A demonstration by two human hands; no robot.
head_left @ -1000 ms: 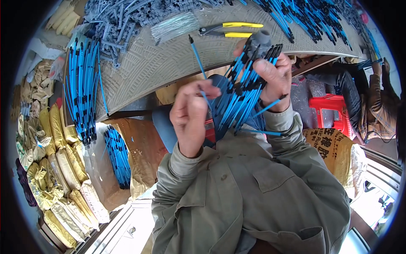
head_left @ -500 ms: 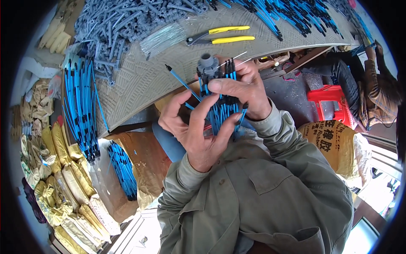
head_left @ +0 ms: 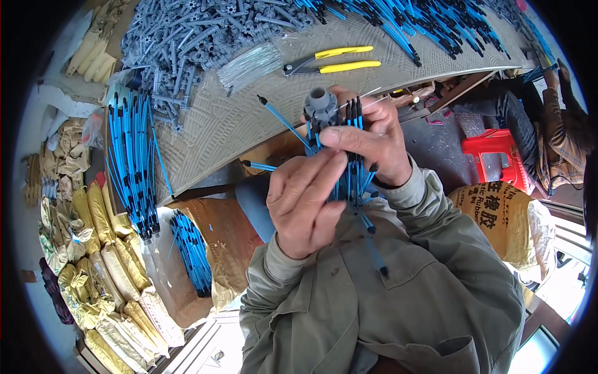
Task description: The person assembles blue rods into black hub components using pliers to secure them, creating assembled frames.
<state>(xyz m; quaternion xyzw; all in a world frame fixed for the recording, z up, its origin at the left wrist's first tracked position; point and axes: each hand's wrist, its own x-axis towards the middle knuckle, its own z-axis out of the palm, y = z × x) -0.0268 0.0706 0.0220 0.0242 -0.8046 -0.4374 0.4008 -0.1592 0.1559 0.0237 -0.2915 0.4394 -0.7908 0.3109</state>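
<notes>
A grey plastic fitting (head_left: 319, 103) with a ringed hollow top stands at the upper end of a bundle of blue rods with black tips (head_left: 354, 159). My right hand (head_left: 377, 140) is closed round the fitting and the upper rods, its thumb across the front. Thin metal wire (head_left: 375, 91) sticks out beside its fingers. My left hand (head_left: 305, 196) lies at the bundle's left side, fingers stretched side by side, thumb apart, fingertips against the rods. Some rods splay left, and one blurred blue rod (head_left: 374, 252) slants down before my shirt. The bundle's middle is partly hidden.
On the table (head_left: 218, 146) lie yellow-handled pliers (head_left: 346, 59), a stack of clear thin strips (head_left: 250, 67), grey fittings (head_left: 212, 31) and blue rods (head_left: 430, 31). More rods (head_left: 132, 162) hang at the left edge. A red stool (head_left: 495, 156) and another person (head_left: 564, 137) are at right.
My left fingers have drawn closer together and lie over the bundle's front. A blurred rod now slants down below the bundle. The whole view has shifted slightly; my right hand keeps its hold.
</notes>
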